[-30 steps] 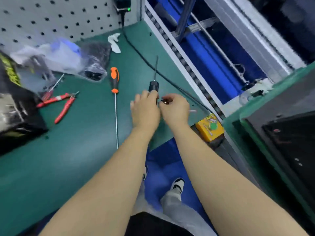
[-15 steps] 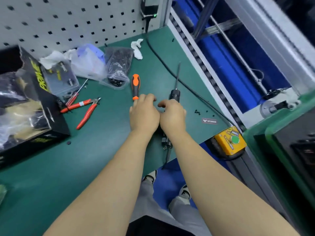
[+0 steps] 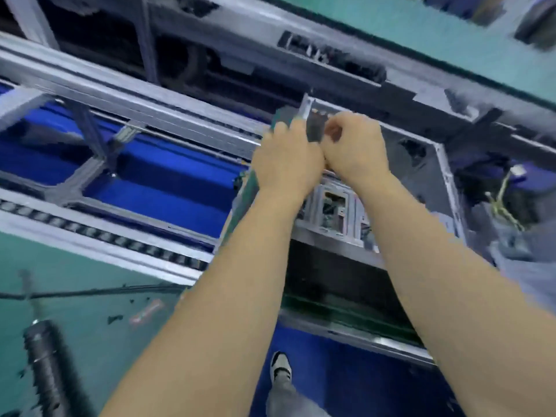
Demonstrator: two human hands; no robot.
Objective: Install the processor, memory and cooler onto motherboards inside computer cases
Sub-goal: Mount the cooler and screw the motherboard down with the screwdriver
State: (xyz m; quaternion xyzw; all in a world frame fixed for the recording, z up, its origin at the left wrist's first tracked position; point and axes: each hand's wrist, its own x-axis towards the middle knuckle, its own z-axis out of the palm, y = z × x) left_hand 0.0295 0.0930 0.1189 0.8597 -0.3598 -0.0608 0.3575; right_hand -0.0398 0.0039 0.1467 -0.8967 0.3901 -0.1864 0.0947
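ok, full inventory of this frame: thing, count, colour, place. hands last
computer case: one, grey metal, open, right of centre on the line; inside too blurred to itemise
conveyor frame: one, grey rails over blue, upper left
roller strip: one, black and grey, along the bench edge
workbench mat: one, green, lower left
electric screwdriver: one, black, lying on the mat at bottom left
cable: one, black, across the mat
small label: one, reddish, on the mat near the edge
shoe: one, white and black, on the blue floor
left hand: curled at the case's top edge around a dark blurred item
right hand: fingers curled beside the left; contents cannot be told
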